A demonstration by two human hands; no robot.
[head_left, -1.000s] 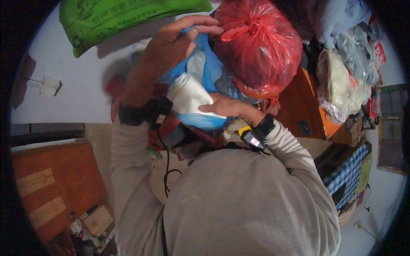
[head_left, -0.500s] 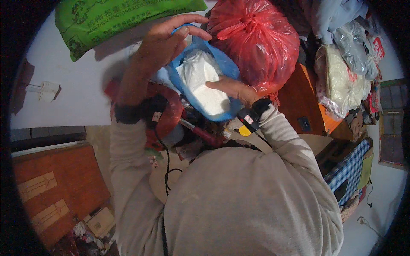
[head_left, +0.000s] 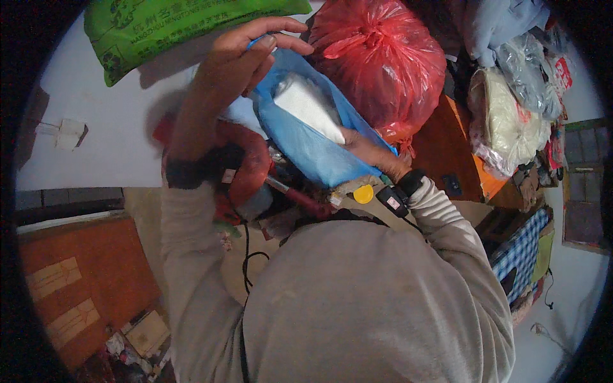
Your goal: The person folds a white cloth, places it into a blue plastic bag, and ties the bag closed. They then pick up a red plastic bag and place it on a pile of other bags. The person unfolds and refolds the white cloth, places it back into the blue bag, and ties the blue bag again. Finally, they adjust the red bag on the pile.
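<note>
A thin blue plastic bag (head_left: 300,150) gapes open in front of me, with a white, rough-surfaced bundle (head_left: 303,105) inside it. At the bag's upper left, my left hand (head_left: 246,54) pinches the blue rim between thumb and finger, the other fingers stretched out above. My right hand (head_left: 370,150) reaches into the opening from the lower right and grips the lower end of the white bundle. Most of its fingers are hidden by the bag and the bundle. The bundle's lower part is covered by the blue plastic.
A full, knotted red plastic bag (head_left: 383,70) stands just right of the blue one. A green printed package (head_left: 172,38) lies on the white table (head_left: 115,140) at the far left. Below my hands is a red tube-like object (head_left: 252,163). Bagged goods (head_left: 504,115) are piled at right.
My right hand has moved down and right. The blue bag's near side now covers more of the white bundle. My left hand still pinches the rim, slightly farther left.
</note>
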